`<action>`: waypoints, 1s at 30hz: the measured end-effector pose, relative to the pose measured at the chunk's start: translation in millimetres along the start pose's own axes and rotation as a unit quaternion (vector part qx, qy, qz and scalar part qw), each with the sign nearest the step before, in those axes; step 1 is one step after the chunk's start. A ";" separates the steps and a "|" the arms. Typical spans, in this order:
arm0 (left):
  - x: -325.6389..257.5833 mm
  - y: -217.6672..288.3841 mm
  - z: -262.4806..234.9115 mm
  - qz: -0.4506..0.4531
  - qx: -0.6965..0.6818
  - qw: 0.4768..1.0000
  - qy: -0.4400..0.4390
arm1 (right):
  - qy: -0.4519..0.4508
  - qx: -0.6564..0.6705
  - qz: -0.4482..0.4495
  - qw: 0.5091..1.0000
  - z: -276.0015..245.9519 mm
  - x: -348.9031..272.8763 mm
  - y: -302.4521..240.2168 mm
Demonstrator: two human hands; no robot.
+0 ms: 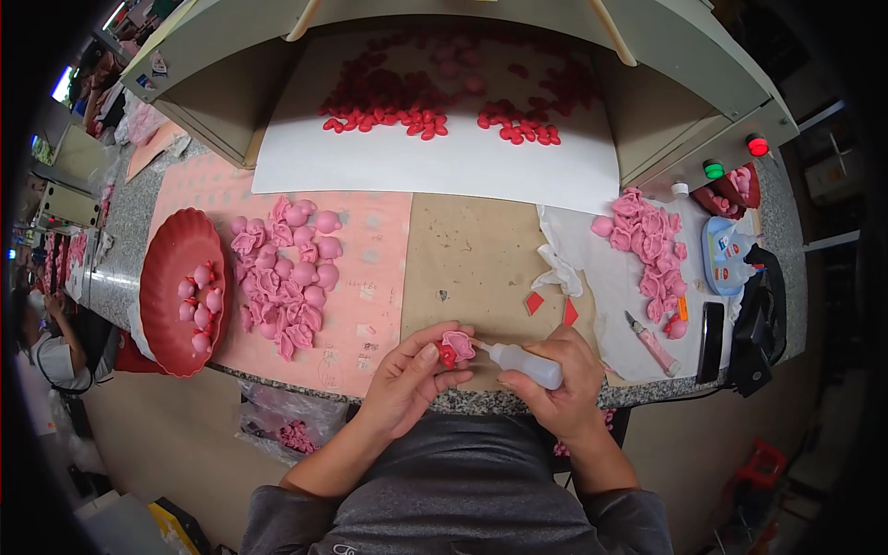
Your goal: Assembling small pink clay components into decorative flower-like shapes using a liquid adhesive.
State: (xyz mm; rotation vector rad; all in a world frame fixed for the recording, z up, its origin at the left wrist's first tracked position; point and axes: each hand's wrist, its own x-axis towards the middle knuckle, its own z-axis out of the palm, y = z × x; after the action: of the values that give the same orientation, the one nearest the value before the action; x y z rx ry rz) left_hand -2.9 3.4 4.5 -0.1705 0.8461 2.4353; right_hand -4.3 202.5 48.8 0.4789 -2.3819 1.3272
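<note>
Between the fingers of my left hand [408, 375] is a small pink ruffled piece with a red part [456, 347], shaped like a flower. My right hand [566, 384] grips a translucent white squeeze bottle [529, 366], lying nearly sideways with its narrow nozzle at the pink piece. Whether the nozzle touches it I cannot tell. Both hands are over the bench's front edge. To the left lies a pile of pink ruffled pieces and round pink pieces [294, 277]. Another heap of pink ruffled pieces [647, 242] is on white paper at the right.
A red scalloped tray [151, 296] holds several round pink pieces at far left. Ahead, a box-like hood [684, 102] covers many red pieces [398, 116]. A craft knife [653, 344], a black phone [710, 342] and a blue container [723, 259] are on the right. A person [69, 342] sits at far left.
</note>
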 end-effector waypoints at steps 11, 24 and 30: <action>-0.8 1.0 4.9 0.003 0.018 1.000 0.023 | 0.007 0.000 -0.005 1.000 -0.2 -3.8 3.0; -2.9 1.9 4.4 0.012 0.013 0.999 0.029 | 0.007 -0.002 -0.008 1.000 -0.6 -5.6 3.9; -2.8 -0.2 5.0 0.022 0.004 0.999 0.032 | 0.007 0.000 0.000 1.000 -0.4 -4.5 1.6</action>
State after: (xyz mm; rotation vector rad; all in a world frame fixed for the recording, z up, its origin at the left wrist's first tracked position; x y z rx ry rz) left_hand -0.2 5.2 9.2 -0.2293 0.8963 2.4780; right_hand -1.0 204.1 45.7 0.4682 -2.3700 1.3270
